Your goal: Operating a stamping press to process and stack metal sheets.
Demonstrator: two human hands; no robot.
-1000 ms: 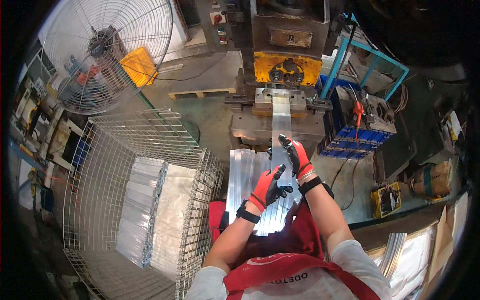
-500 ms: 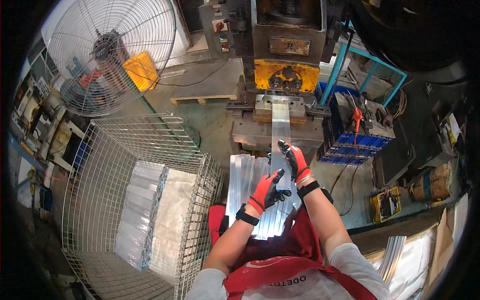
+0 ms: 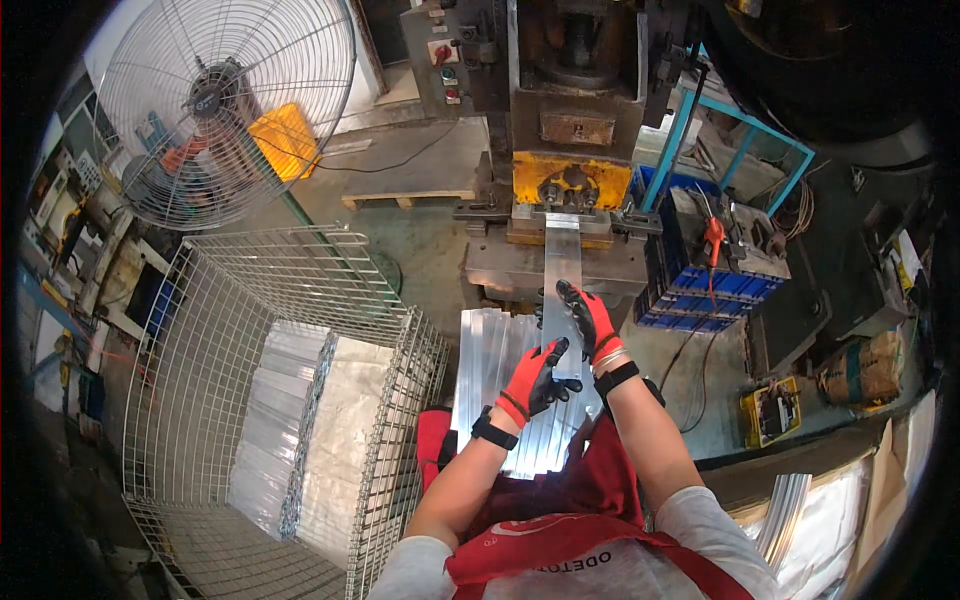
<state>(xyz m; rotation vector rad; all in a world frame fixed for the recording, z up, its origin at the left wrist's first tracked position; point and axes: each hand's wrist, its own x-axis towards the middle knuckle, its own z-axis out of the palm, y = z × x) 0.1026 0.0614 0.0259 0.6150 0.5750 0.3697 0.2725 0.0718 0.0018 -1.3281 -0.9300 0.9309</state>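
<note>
A long, flat, shiny metal strip (image 3: 563,262) points away from me, its far end under the yellow head (image 3: 571,182) of a press. My right hand (image 3: 592,322), in a red and black glove, grips the strip's right edge, thumb on top. Closer to me, my left hand (image 3: 537,382), gloved alike, holds the strip at its left side near the close end. The undersides of both grips are hidden. Below the strip, a stack of similar metal strips (image 3: 487,375) lies in front of my red apron (image 3: 570,480).
On the left stands a wire mesh cage (image 3: 400,400) holding stacked metal strips (image 3: 270,430). Beyond it are a large fan (image 3: 215,95) and a wooden pallet (image 3: 420,165). At right are a blue crate (image 3: 700,295) with tools and a small yellow bin (image 3: 770,410).
The press head has come down onto the far end of the strip. Both hands and the strip have stayed nearly in place.
</note>
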